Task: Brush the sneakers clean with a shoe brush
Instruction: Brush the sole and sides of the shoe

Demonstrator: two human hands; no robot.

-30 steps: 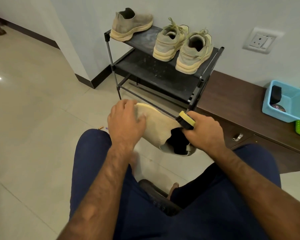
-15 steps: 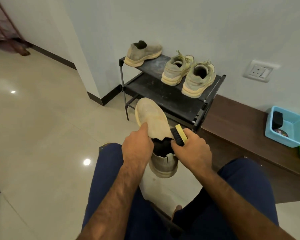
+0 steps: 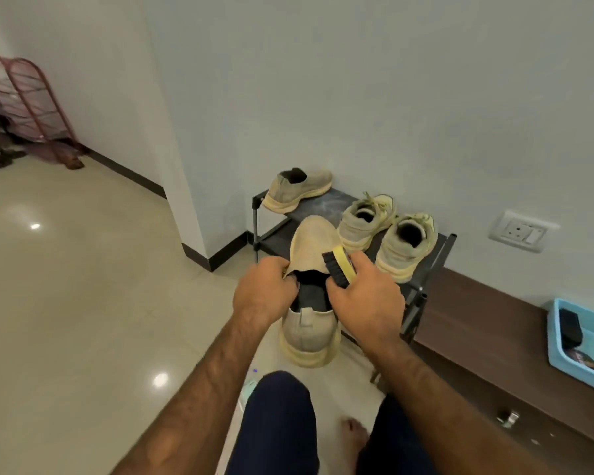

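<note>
Sneaker (image 3: 311, 269): held mid-air, near the shoe rack (image 3: 422, 289), toe far, upper exposed.
Left hand (image 3: 263, 294): pinches collar edge, steadying it.
Right hand (image 3: 367, 301): wraps shoe brush (image 3: 338, 269), bristles against upper's right side.

Blue tray (image 3: 553, 341) clipped by rt edge; dark block (image 3: 570, 327) maybe brush.

Soft, even indoor light from overhead. Two small lamp reflections glare on the glossy floor (image 3: 66, 320), left and near left. Shadows are faint and soft-edged. Wide-angle distortion tilts the wall (image 3: 391, 97) corner and stretches the frame edges. Detail is slightly soft throughout, most at the far-left pink rack (image 3: 31, 108).
</note>
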